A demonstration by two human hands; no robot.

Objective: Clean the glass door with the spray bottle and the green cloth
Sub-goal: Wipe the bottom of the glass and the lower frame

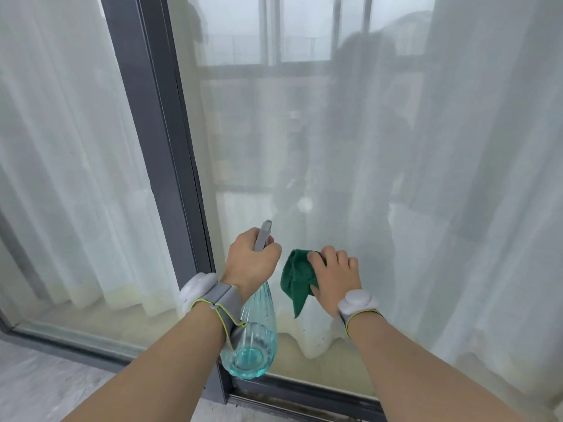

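At lower centre of the frame, the left hand (pixel 251 263) gripped the neck of the spray bottle (pixel 254 333), fingers curled round it below the grey nozzle, which pointed up toward the glass door (pixel 304 132); the ribbed blue body hung down over the wrist. Just to its right, the right hand (pixel 336 274) pressed the crumpled green cloth (pixel 297 278) against the pane, fingers bent over the cloth's upper edge. White curtains (pixel 67 147) hung behind the glass, and a dark grey frame (pixel 158 117) ran diagonally at left.
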